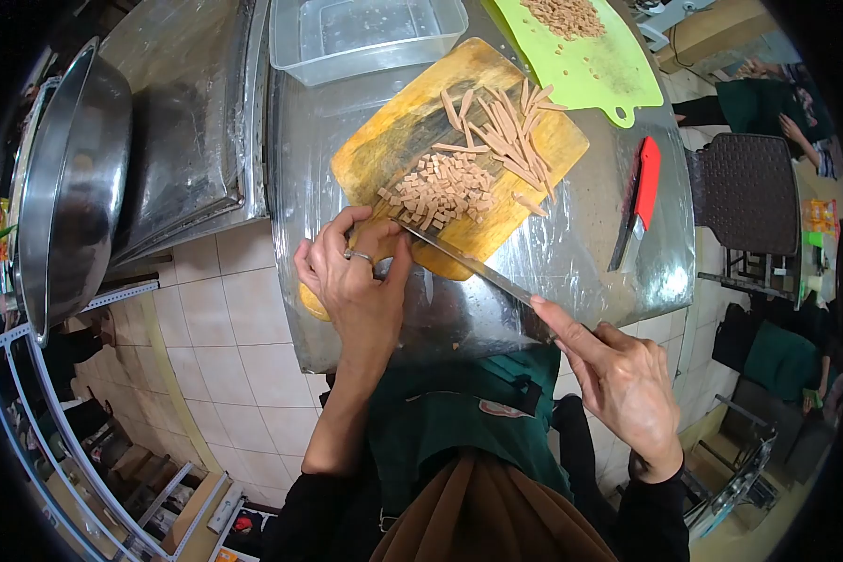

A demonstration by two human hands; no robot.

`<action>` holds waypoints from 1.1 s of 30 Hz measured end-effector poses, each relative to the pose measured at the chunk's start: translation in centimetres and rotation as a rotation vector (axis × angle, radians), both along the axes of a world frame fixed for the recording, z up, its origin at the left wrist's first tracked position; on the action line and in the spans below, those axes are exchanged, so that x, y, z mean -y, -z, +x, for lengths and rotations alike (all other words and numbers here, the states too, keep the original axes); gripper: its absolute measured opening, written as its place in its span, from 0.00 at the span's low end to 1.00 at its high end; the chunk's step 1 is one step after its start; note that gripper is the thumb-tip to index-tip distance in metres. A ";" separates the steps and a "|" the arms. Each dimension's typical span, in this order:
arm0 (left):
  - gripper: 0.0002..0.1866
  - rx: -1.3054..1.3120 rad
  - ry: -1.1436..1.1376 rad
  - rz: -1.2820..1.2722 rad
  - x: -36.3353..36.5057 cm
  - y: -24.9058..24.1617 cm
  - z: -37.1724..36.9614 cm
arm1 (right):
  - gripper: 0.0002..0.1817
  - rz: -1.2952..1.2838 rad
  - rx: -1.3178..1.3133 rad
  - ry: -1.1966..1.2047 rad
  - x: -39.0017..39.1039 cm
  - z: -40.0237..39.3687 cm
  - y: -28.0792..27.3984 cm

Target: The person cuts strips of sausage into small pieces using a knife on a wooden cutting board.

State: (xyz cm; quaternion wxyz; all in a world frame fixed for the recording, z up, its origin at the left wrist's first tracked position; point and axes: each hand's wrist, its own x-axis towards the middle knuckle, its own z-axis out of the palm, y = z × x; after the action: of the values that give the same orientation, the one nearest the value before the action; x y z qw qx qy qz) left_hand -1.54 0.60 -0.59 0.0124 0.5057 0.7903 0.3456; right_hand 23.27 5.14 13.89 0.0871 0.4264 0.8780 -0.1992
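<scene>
A wooden cutting board (375, 155) lies at an angle on the metal table (304, 281). On it are a heap of small light-brown cubes (445, 190) and, toward its right corner, a pile of thin strips (510, 131) of the same colour. My right hand (623, 379) is closed round the handle of a knife (478, 267), index finger along the blade's back. The blade's tip reaches the board's lower left edge. There my left hand (356, 267) has its fingers bent down on the board beside the tip; what they hold, if anything, is hidden.
A clear plastic container (370, 42) stands at the table's back left. Behind the board's right side, a green mat (609, 66) carries small brown pieces. A red-handled knife (646, 183) lies at the right. A large metal bowl (75, 192) is far left. People are at the right edge.
</scene>
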 end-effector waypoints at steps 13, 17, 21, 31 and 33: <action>0.08 -0.068 0.033 -0.006 -0.3 -0.2 -0.2 | 0.38 0.106 0.090 -0.065 -0.2 -0.2 -0.8; 0.08 -0.058 0.054 0.012 -0.1 -0.2 -0.5 | 0.38 0.156 0.122 -0.099 -0.2 -0.1 -1.1; 0.07 0.002 0.043 0.030 0.1 -0.7 -1.3 | 0.38 0.156 0.110 -0.095 -0.1 0.7 -1.4; 0.09 -0.118 0.088 -0.145 -3.7 -2.8 -0.4 | 0.37 0.190 0.037 -0.078 1.1 1.6 0.8; 0.09 -0.118 0.087 -0.167 -3.9 -2.8 -0.5 | 0.37 0.184 0.028 -0.077 1.1 1.9 1.2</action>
State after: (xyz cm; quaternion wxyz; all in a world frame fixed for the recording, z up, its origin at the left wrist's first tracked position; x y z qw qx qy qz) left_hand -1.99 4.47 2.22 0.0230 0.5564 0.7929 0.2472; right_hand 25.13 4.00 12.72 0.0674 0.4015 0.9070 -0.1081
